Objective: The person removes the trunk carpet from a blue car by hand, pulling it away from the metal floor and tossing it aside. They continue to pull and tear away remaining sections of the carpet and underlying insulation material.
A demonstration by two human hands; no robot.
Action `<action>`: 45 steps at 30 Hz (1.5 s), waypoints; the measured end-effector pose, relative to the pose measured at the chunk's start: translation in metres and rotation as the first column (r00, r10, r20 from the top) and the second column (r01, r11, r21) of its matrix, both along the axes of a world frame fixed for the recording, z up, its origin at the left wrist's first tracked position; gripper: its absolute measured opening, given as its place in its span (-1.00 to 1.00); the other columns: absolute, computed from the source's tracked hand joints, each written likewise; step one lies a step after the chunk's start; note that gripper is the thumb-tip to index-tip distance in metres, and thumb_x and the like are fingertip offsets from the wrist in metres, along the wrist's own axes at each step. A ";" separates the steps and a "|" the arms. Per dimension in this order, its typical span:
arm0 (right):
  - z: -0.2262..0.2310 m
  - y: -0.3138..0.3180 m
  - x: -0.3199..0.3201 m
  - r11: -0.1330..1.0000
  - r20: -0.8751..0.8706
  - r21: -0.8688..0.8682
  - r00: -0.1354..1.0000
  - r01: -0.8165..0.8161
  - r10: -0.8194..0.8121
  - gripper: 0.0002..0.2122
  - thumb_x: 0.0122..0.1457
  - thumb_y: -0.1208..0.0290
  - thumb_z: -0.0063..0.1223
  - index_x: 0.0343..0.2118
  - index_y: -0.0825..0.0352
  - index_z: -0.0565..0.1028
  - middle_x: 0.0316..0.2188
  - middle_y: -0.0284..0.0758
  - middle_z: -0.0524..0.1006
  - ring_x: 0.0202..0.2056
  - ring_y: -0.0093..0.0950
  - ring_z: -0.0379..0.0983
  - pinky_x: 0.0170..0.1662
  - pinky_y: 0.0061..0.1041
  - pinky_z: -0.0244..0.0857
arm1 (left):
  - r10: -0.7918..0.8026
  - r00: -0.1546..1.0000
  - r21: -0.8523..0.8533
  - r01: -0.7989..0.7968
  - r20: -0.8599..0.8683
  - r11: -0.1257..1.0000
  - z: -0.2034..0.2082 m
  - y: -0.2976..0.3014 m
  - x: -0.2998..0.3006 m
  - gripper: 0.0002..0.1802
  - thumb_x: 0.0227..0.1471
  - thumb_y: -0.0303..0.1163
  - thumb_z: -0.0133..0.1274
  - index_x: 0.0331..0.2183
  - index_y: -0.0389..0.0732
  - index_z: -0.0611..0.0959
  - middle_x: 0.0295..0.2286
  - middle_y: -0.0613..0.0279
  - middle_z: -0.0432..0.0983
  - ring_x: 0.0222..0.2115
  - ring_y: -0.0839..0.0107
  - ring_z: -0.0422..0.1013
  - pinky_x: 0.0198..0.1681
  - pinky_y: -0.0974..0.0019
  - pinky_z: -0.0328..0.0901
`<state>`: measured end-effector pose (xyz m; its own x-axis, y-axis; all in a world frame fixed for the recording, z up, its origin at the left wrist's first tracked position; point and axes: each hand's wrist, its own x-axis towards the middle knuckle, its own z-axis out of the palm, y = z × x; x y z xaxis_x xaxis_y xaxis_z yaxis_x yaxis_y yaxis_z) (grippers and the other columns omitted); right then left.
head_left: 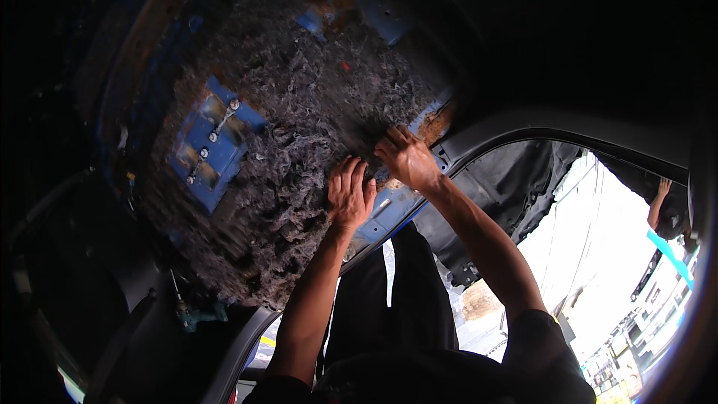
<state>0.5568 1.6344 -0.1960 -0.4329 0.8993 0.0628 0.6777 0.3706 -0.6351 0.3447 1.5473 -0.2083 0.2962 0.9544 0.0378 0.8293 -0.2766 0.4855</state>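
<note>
Shaggy dark grey felt padding [292, 127] covers most of a blue metal vehicle floor. My left hand [349, 193] lies on the padding near its edge by the door sill, palm down with fingers stretched out. Just right of it and a little farther in, my right hand [409, 158] has its fingers curled into the padding's edge; the fingertips are partly hidden in the dark fibres. Blue metal sill [385, 213] with rusty patches shows beside both hands.
A blue bracket [212, 146] with bolts pokes through the padding at the left. A teal tool [200, 317] lies at lower left. The dark door frame [516, 129] curves along the right. Black sheeting [508, 194] hangs outside, and another person's hand [664, 188] shows far right.
</note>
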 end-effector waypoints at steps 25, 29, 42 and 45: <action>-0.026 0.057 0.009 0.998 -0.033 0.043 0.999 0.044 -0.043 -0.87 0.32 0.39 0.31 -0.17 0.31 0.62 -0.26 -0.17 0.48 -0.13 -0.11 0.55 -0.05 -0.13 0.51 | 0.053 0.992 -0.007 -0.053 0.118 0.999 -0.001 -0.004 0.001 -0.51 0.37 -0.25 0.16 0.20 -0.31 0.62 0.21 -0.06 0.52 0.29 -0.12 0.40 0.39 -0.19 0.28; 0.004 0.050 0.017 0.999 -0.069 -0.023 0.997 -0.031 0.029 -0.64 0.29 0.26 0.39 0.11 0.18 0.71 0.00 -0.23 0.61 0.01 -0.13 0.55 0.08 -0.15 0.47 | 0.064 0.985 -0.010 -0.063 0.161 0.998 0.003 -0.003 -0.001 -0.47 0.41 -0.17 0.12 0.22 -0.33 0.61 0.23 -0.06 0.50 0.32 -0.10 0.36 0.39 -0.12 0.27; -0.025 0.035 0.019 0.958 -0.118 0.122 0.955 -0.260 0.274 -0.85 0.14 0.46 0.40 -0.24 0.28 0.66 -0.27 -0.30 0.61 -0.18 -0.21 0.58 -0.10 -0.18 0.47 | 0.014 0.984 0.003 -0.014 0.176 1.000 0.008 -0.001 -0.001 -0.44 0.26 -0.17 0.30 0.20 -0.21 0.62 0.23 -0.01 0.48 0.33 -0.07 0.35 0.41 -0.20 0.26; -0.023 0.029 0.010 0.968 -0.009 0.130 0.976 -0.215 0.218 -0.87 0.20 0.47 0.34 -0.25 0.29 0.59 -0.26 -0.23 0.55 -0.17 -0.16 0.56 -0.08 -0.15 0.47 | 0.017 0.985 -0.016 -0.014 0.172 1.000 0.010 -0.001 -0.002 -0.43 0.26 -0.16 0.31 0.19 -0.22 0.62 0.23 -0.01 0.48 0.33 -0.08 0.35 0.41 -0.21 0.27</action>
